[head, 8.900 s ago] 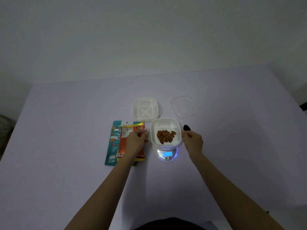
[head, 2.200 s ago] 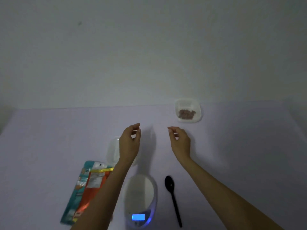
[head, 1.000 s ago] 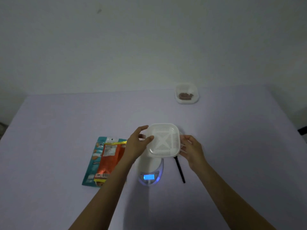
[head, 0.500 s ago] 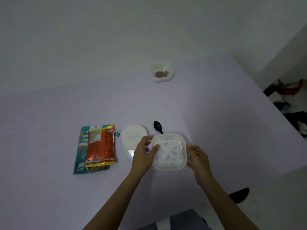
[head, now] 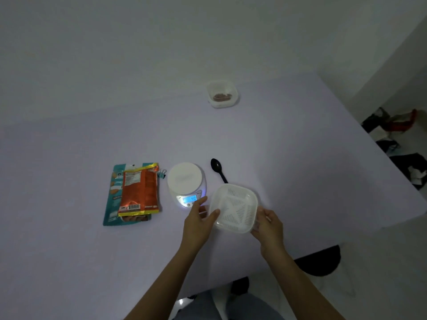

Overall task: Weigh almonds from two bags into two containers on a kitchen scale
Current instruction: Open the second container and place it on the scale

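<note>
- Orange bag (head: 139,190) lies on teal bag (head: 110,205), left on the worktop (head: 69,158).
- Scale (head: 186,181) stands just right of the bags, display lit.
- Left hand (head: 198,224) and right hand (head: 269,226) grip opposite edges of the slotted container (head: 235,207), near right of the scale.
- Almond container (head: 222,94) stands far.
</note>
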